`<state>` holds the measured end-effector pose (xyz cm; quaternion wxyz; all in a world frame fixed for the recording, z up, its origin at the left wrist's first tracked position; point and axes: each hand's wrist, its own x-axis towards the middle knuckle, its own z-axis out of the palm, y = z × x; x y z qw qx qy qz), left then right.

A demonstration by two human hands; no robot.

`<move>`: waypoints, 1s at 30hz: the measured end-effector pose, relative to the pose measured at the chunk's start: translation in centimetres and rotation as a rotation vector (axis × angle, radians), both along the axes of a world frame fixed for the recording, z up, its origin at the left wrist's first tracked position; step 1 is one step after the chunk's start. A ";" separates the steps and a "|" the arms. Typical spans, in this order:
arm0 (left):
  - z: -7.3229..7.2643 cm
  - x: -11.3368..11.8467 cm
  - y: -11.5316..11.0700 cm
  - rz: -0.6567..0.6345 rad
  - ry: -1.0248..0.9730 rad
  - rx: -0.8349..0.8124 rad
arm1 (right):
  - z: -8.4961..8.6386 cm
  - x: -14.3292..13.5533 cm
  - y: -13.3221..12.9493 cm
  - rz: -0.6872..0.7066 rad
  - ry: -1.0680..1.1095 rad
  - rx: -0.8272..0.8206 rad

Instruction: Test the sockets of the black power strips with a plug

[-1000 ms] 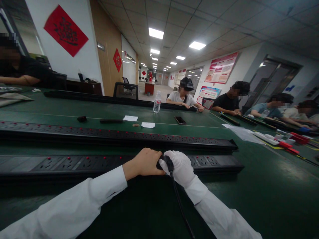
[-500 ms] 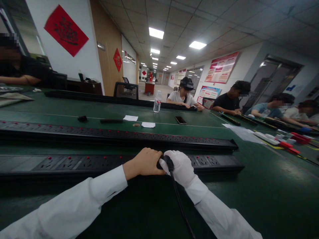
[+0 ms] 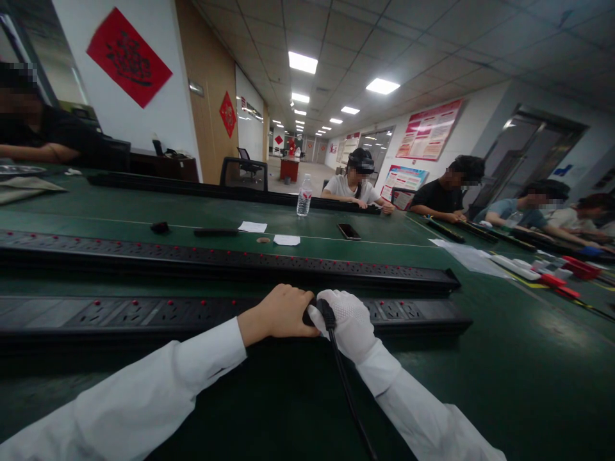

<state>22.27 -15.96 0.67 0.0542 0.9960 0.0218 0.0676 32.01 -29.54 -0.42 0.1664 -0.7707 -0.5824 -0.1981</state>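
Observation:
My right hand [image 3: 348, 323], in a white knit glove, is closed around a black plug [image 3: 327, 314]. Its black cable [image 3: 346, 390] hangs down toward the bottom of the view. My bare left hand [image 3: 283, 312] has its fingers curled on the dark body of the same plug, and the two hands meet there. Both are over the nearer black power strip [image 3: 158, 312], which has sockets and red dots along it. The hands hide the strip's middle, so I cannot tell whether the plug sits in a socket.
Behind lies a second long power strip [image 3: 288, 267]. Farther back on the green table [image 3: 523, 358] are a water bottle [image 3: 304, 197], a phone [image 3: 348, 232], white papers [image 3: 287, 240] and a black bar [image 3: 216, 232]. Several people sit around, with red trays [image 3: 581, 267] at right.
Both hands keep their hold on the plug in the same place. Only a very slight shift of the whole view shows.

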 end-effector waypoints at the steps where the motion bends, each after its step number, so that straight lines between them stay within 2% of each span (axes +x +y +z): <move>1: 0.0 0.0 0.0 -0.003 -0.003 0.001 | 0.0 0.0 0.0 0.001 0.000 -0.002; 7: 0.0 0.0 0.1 -0.007 -0.016 -0.029 | 0.1 0.0 0.1 -0.001 -0.010 0.003; 16: -0.1 0.0 0.0 -0.002 -0.015 0.021 | -0.1 0.2 0.1 0.010 -0.014 -0.004; 30: 0.0 0.0 0.1 -0.006 -0.006 -0.028 | 0.0 0.2 0.0 0.014 0.006 -0.009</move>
